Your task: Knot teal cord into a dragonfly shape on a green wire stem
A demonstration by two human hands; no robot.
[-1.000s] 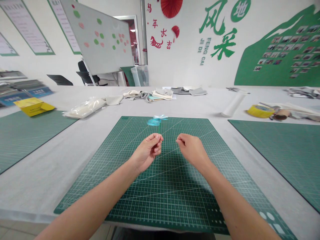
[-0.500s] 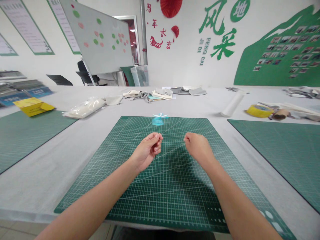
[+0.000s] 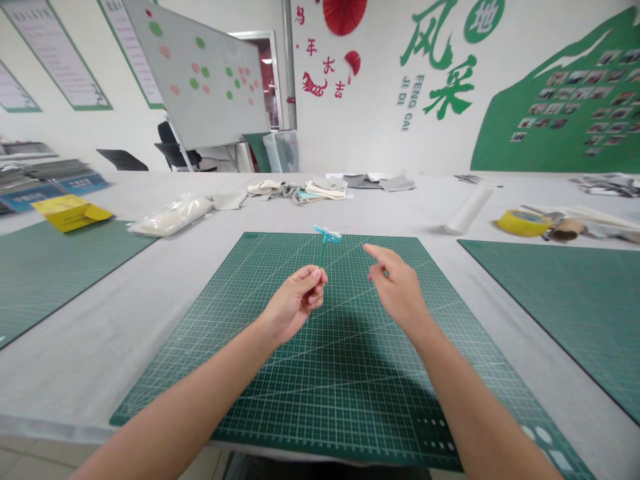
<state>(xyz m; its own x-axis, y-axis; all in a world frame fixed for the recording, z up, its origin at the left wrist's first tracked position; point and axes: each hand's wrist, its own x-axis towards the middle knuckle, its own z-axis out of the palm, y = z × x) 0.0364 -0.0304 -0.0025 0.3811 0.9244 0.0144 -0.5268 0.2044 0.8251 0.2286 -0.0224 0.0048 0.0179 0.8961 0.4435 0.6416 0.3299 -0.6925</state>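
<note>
My left hand (image 3: pixel 299 300) is closed, thumb and fingers pinching the thin green stem of a small artificial flower (image 3: pixel 329 235). Its light-blue head with white edging tilts toward the right at the top of the stem, above the far part of a green cutting mat (image 3: pixel 240 373). To the right of the flower, and apart from it, is my right hand (image 3: pixel 397 287). The index finger there points out to the left, with the thumb apart below it and the other fingers curled. I see nothing in that hand.
More cutting mats lie left (image 3: pixel 60 280) and right (image 3: pixel 565 300). Behind are a plastic-wrapped packet (image 3: pixel 173 215), a yellow folded card (image 3: pixel 73 213), fabric scraps (image 3: pixel 325 189), a white roll (image 3: pixel 470 208) and yellow tape (image 3: pixel 523 223). The table's front edge runs close below.
The blurred blue flower head has become sharp and now leans right, its stem visible. My right hand's fingers have gone from closed to an outstretched index finger. My left hand stays nearly in place.
</note>
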